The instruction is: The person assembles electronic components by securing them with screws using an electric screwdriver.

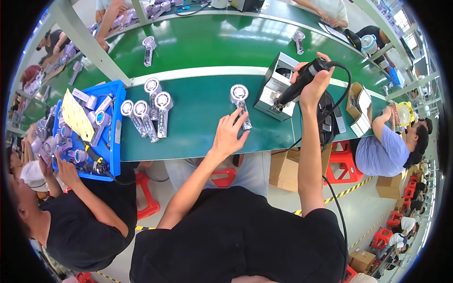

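My right hand (315, 87) is closed round a black electric screwdriver (302, 81), which slants down to the left. Its tip is at a grey metal box (275, 89) that looks like a screw feeder. A lilac handheld fan (239, 94) lies on the green bench, round head away from me, inner parts showing along its handle. My left hand (229, 133) rests by that handle with fingers spread, the fingertips touching it. Further left, several similar fans (163, 101) lie together in a group.
A blue tray (116, 141) of fan parts stands at the left, beside a co-worker in black (85, 221). Beyond the bench edge runs a green belt (198, 47) carrying fans. An open carton (359, 108) sits at the right. The screwdriver's black cable (349, 80) loops near my right arm.
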Demonstrator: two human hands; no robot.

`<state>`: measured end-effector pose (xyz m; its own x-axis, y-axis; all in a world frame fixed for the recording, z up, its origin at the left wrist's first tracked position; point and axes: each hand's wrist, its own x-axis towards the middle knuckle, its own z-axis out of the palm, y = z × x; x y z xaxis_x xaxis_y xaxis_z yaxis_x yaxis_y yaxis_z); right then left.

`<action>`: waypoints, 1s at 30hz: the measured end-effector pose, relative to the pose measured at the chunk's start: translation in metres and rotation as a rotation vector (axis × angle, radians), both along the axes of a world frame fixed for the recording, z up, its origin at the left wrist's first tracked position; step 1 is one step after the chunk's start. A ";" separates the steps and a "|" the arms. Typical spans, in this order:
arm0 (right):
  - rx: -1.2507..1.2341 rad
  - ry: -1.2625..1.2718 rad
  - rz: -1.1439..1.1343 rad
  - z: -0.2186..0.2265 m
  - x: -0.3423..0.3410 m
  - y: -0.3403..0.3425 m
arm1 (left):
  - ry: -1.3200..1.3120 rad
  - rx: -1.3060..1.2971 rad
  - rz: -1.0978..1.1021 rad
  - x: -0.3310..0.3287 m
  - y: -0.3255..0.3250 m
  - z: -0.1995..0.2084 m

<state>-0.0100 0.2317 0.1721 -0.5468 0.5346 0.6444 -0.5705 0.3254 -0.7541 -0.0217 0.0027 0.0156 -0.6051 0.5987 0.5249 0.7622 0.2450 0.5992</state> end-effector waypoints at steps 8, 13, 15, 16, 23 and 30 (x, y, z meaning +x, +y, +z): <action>-0.212 -0.178 0.025 -0.008 -0.004 0.014 | 0.002 0.073 -0.067 -0.002 0.000 -0.010; -0.291 -0.096 0.291 -0.039 0.017 -0.018 | 0.084 0.052 -0.042 -0.002 0.000 -0.013; -0.271 -0.083 0.259 -0.044 0.023 -0.039 | 0.072 0.049 -0.038 -0.002 0.002 -0.013; -0.237 -0.080 0.248 -0.046 0.023 -0.045 | 0.067 0.047 -0.029 -0.002 0.002 -0.013; -0.155 -0.075 0.211 -0.052 0.022 -0.058 | 0.122 0.057 0.007 -0.001 0.004 -0.011; -0.131 -0.079 0.217 -0.052 0.024 -0.061 | 0.142 0.046 0.023 0.000 0.005 -0.014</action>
<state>0.0136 0.1703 0.1197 -0.7034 0.4758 0.5282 -0.5540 0.0987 -0.8267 -0.0219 0.0074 0.0013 -0.5363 0.5590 0.6324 0.8345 0.2385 0.4968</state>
